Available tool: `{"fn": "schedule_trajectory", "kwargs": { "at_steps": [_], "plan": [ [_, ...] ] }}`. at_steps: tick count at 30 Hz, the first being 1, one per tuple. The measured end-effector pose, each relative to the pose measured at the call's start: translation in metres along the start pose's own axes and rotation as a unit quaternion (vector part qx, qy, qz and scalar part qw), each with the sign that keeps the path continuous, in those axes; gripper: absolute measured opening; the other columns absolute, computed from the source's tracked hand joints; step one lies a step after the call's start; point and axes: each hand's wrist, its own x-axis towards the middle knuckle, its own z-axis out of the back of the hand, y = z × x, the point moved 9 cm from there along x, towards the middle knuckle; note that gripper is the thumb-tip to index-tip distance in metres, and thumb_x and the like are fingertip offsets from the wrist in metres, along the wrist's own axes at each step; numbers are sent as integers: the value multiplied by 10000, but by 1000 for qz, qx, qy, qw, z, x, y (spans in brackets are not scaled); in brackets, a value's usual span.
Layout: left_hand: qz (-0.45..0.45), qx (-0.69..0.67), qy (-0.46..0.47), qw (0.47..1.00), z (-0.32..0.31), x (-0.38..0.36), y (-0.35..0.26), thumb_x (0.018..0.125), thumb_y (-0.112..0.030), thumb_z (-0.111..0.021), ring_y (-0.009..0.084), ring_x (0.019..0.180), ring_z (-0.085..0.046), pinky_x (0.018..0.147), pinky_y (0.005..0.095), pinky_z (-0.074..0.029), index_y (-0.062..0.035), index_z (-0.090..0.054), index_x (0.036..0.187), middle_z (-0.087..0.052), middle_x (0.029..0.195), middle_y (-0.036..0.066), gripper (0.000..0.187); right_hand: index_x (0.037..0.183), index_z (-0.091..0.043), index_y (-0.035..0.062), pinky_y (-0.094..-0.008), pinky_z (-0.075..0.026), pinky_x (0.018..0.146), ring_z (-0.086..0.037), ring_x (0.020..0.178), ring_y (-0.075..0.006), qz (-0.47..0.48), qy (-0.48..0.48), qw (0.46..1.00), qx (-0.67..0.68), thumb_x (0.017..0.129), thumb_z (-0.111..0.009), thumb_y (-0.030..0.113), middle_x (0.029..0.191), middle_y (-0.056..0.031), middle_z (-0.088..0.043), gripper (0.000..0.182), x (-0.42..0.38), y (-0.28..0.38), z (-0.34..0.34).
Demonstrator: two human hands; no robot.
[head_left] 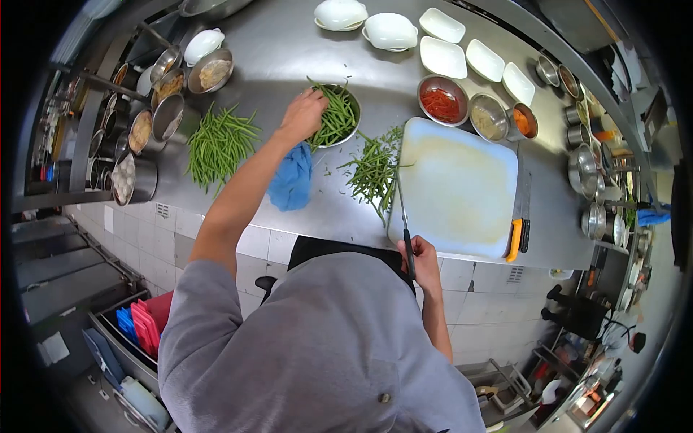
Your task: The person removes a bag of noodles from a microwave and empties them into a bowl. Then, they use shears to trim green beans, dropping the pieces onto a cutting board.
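My left hand (pixel 304 115) is over the left side of a metal bowl (pixel 356 108), its fingers curled on the green beans (pixel 336 119) heaped inside. The fingertips are partly hidden. My right hand (pixel 424 261) grips a knife (pixel 409 249) by its black handle, the thin blade pointing away from me along the cutting board's left edge. A pile of cut green beans (pixel 375 169) lies beside the blade and slightly over the white cutting board (pixel 458 187). More long green beans (pixel 220 144) lie at left. A blue cloth (pixel 291 179) rests below my left wrist.
Bowls of red strips (pixel 440 105), pale shreds (pixel 489 119) and orange pieces (pixel 523 121) stand behind the board. White dishes (pixel 443 58) line the back. A yellow-handled tool (pixel 515 239) lies at the board's right. Metal containers (pixel 170 115) crowd the left. Another person (pixel 592 317) stands far right.
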Motion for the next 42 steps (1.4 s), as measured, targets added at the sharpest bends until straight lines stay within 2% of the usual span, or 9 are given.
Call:
{"fn": "schedule_trajectory", "kwargs": {
  "at_steps": [5,11,14,17,24,27,33,39,42],
  "plan": [
    [-3,-128,-114,985,61,-3,-14,849,-26,-630,355,981,-604,850,431,-495,-17,-663,978,-660,957,153,133,720,-456,110,-231,-376,424,-482,455,-59,-9,-3,1000,-5,916,-744,307,596,42,-486,399,-7,-14,4],
    [61,-228,-73,969,79,-14,-12,887,-19,-618,355,729,-619,704,406,-499,-5,-673,1017,-675,926,176,142,694,-416,107,-233,-363,462,-463,506,-49,11,37,999,-22,865,-793,363,579,41,-465,486,-1,0,-10],
    [88,-245,-49,964,79,-22,-18,899,-13,-614,297,678,-608,664,366,-485,-10,-677,1031,-664,888,178,146,700,-432,99,-228,-340,474,-459,513,-46,34,57,997,-41,872,-786,355,577,41,-464,469,4,13,-19],
    [95,-272,-60,956,74,-29,-19,940,-52,-620,115,619,-511,576,295,-427,-3,-675,1062,-665,846,90,142,711,-454,92,-224,-326,482,-458,520,-44,65,75,993,-66,878,-778,344,575,41,-465,444,10,22,-27],
    [199,-513,74,832,28,-63,-57,947,-57,-632,86,794,-622,718,254,-502,10,-687,1079,-712,931,52,158,737,-467,86,-220,-369,480,-455,516,-43,58,112,992,-6,888,-767,343,581,41,-473,423,13,46,-38],
    [177,-532,107,821,12,-73,-74,972,-77,-618,7,601,-452,499,206,-355,-15,-679,1091,-685,906,-4,148,737,-465,90,-217,-392,479,-456,515,-40,51,116,992,3,887,-767,349,580,44,-471,425,15,41,-37],
    [144,-504,154,838,-24,-83,-85,952,-81,-644,29,701,-525,557,202,-397,-5,-679,1104,-689,913,17,174,718,-458,101,-216,-395,452,-460,489,-39,32,97,995,-18,882,-772,363,573,47,-463,441,15,34,-32],
    [187,-524,218,802,-35,-92,-97,969,-82,-614,43,746,-545,631,198,-435,12,-644,1175,-669,943,19,229,681,-435,116,-215,-387,432,-473,468,-41,-13,85,996,1,882,-774,370,562,47,-465,470,8,20,-26],
    [247,-770,181,560,-51,-100,-98,979,-59,-593,77,745,-554,668,232,-473,-11,-633,1156,-646,990,50,188,677,-427,119,-212,-381,432,-472,469,-39,-10,78,997,11,883,-774,372,562,49,-465,476,5,9,-22]
  ]
}}
